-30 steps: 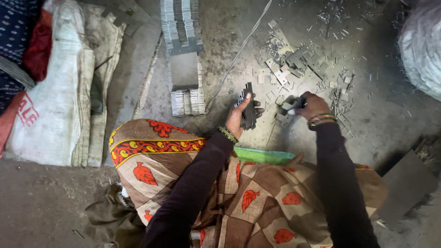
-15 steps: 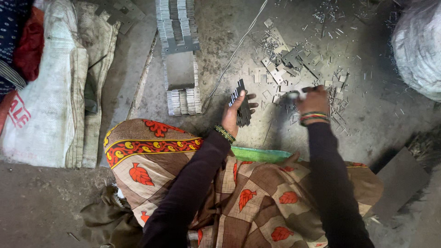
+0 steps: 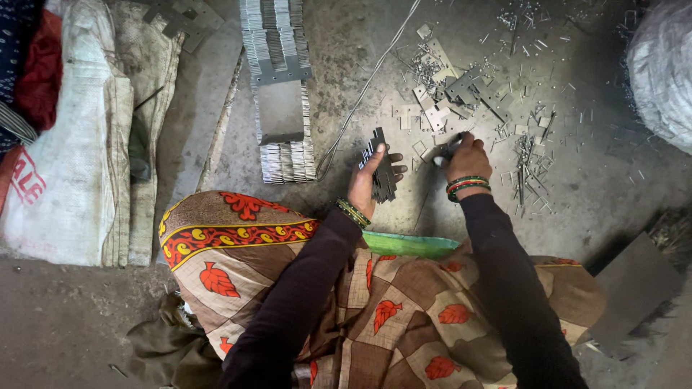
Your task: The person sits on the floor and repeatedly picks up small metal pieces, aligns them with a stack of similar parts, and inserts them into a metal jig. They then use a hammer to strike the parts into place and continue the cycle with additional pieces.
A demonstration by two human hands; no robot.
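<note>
Left hand [image 3: 366, 186] grips one fanned stack of flat grey metal plates [image 3: 382, 171], long axis pointing away from the body. Right hand [image 3: 467, 160], just beside it, fingers closed on one small metal piece [image 3: 445, 153]; scattered grey metal offcuts [image 3: 468, 90] on concrete floor [image 3: 598, 194] beyond, too many to count

From the head camera I see my left hand [image 3: 366, 184] gripping a dark stack of flat metal plates [image 3: 382, 173], held upright above the concrete floor [image 3: 591, 202]. My right hand [image 3: 467, 157] is just to its right, fingers closed on a small metal piece [image 3: 441, 154] near the scattered loose metal pieces [image 3: 468, 86] farther off. Far left of the hands lie rows of stacked metal sheets [image 3: 277, 86]. A white sack [image 3: 65, 173] sits at the left edge.
</note>
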